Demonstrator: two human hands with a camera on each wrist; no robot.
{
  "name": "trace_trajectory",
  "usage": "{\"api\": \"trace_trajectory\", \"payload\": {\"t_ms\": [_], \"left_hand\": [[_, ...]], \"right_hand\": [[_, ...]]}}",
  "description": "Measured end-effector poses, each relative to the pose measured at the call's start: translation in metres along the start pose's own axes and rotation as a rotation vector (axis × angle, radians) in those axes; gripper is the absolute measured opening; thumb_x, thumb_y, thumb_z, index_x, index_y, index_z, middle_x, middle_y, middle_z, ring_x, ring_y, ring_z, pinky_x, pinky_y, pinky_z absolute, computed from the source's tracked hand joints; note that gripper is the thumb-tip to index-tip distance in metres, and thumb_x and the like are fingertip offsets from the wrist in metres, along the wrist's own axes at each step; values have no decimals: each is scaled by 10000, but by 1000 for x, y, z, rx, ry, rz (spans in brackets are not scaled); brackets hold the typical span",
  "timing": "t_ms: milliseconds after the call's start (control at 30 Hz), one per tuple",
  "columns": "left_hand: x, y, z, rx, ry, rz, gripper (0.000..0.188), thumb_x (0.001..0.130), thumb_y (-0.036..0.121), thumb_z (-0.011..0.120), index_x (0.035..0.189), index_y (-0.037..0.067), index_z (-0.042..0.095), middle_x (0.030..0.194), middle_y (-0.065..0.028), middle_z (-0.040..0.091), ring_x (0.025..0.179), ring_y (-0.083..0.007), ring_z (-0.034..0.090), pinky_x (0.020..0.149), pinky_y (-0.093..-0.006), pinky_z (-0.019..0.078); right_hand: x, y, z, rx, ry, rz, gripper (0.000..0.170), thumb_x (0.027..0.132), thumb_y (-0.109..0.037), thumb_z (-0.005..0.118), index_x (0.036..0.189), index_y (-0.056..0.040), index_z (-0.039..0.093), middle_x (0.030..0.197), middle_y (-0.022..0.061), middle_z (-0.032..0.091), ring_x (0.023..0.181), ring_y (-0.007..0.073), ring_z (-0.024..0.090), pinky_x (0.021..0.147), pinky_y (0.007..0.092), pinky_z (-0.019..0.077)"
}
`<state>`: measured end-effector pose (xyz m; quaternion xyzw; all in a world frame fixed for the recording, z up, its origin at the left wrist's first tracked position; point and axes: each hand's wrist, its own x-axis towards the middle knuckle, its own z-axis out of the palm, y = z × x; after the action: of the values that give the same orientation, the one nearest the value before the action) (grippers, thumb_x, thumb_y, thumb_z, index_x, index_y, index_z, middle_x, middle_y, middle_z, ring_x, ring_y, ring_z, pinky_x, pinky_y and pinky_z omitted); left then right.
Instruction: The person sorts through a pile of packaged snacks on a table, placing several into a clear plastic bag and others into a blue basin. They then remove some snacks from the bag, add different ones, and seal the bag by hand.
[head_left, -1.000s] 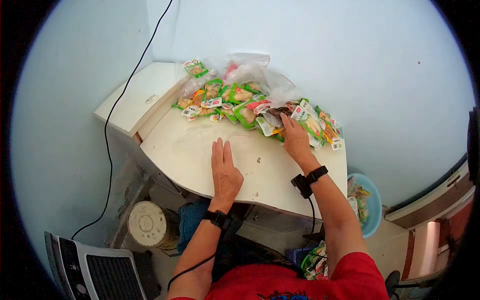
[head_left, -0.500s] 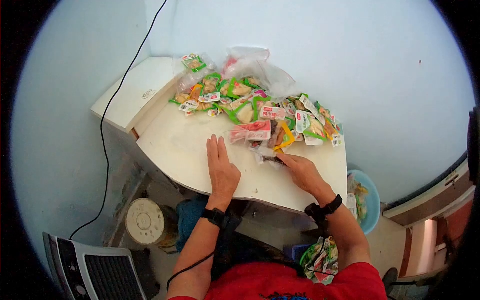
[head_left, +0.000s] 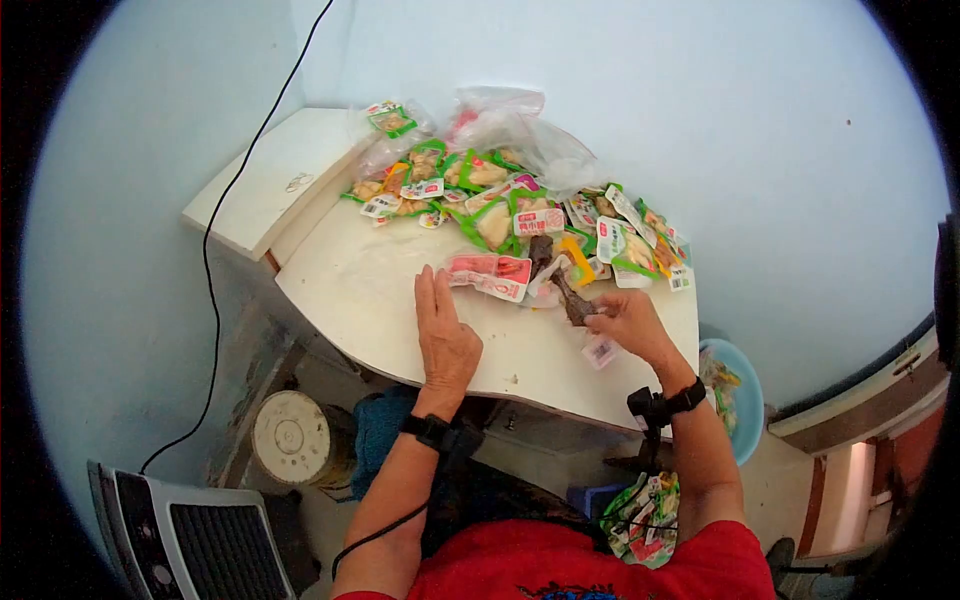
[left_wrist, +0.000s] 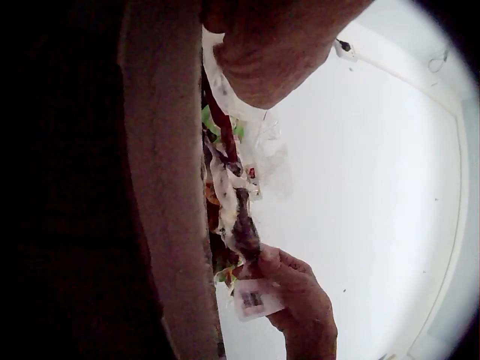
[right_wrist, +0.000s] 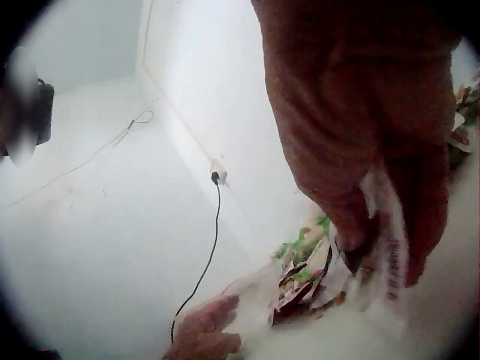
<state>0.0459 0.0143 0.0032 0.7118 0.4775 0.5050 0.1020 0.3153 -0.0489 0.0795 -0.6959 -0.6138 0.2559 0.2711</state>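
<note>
In the head view my right hand (head_left: 636, 325) pinches the end of a clear packet of dark brown food (head_left: 575, 303) over the right part of the table. The same packet (left_wrist: 246, 229) and right hand (left_wrist: 298, 296) show in the left wrist view. My left hand (head_left: 446, 345) lies on the table with its fingers straight, their tips beside a pink-and-white packet (head_left: 490, 276). Behind both hands spreads a heap of green-edged food packets (head_left: 493, 226). In the right wrist view the right hand (right_wrist: 360, 112) covers much of the packet it pinches.
Large clear plastic bags (head_left: 530, 140) lie behind the heap against the wall. A raised white board (head_left: 270, 185) stands at the table's left. On the floor are a blue basin (head_left: 746, 400) with packets, more packets (head_left: 645, 520), a round-topped bucket (head_left: 290, 440) and a grey appliance (head_left: 200, 540).
My right hand has reached into the heap, drawn dark packets and the pink one toward the front, then moved slightly right with a dark packet pinched. The left hand has barely moved.
</note>
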Motion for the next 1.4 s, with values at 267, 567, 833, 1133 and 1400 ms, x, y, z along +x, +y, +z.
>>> {"api": "trace_trajectory", "payload": {"t_ms": [267,567,833,1133,1400], "left_hand": [[1,3,0,16,3,6,698,709,-129,458,1399,-111,353,1471,-332,311,1374,-497,299,1170,-498,252],[3,8,-6,-8,39,-43,747,700,-147,447,1434,-110,310,1518,-310,245,1398,-479,281,1169,-464,272],[8,17,-11,-34,145,-89,783,715,-149,477,1465,-97,256,1557,-275,200,1420,-463,258,1180,-448,257],[5,14,-7,16,-37,-64,782,728,-91,630,1441,-87,309,1533,-283,252,1426,-449,254,1178,-464,256],[5,12,-5,26,-35,-20,773,733,-100,610,1445,-84,310,1527,-287,259,1424,-451,256,1180,-464,256]], "right_hand": [[32,-46,24,-602,405,-384,392,769,-238,770,1100,-57,666,1210,198,618,1173,383,551,965,466,447],[77,-28,82,-591,138,-585,529,776,-437,727,1208,-137,666,1450,110,476,1415,351,313,1051,607,297],[44,-12,51,-478,-89,-716,508,739,-362,744,1197,-151,688,1468,77,480,1427,351,294,1125,559,251],[45,-19,24,97,96,-438,344,784,-100,695,1127,-74,703,1270,132,640,1192,298,589,990,421,468],[104,2,8,-688,500,-434,281,774,-117,683,1045,-44,691,1068,161,683,1103,327,601,961,503,432]]}}
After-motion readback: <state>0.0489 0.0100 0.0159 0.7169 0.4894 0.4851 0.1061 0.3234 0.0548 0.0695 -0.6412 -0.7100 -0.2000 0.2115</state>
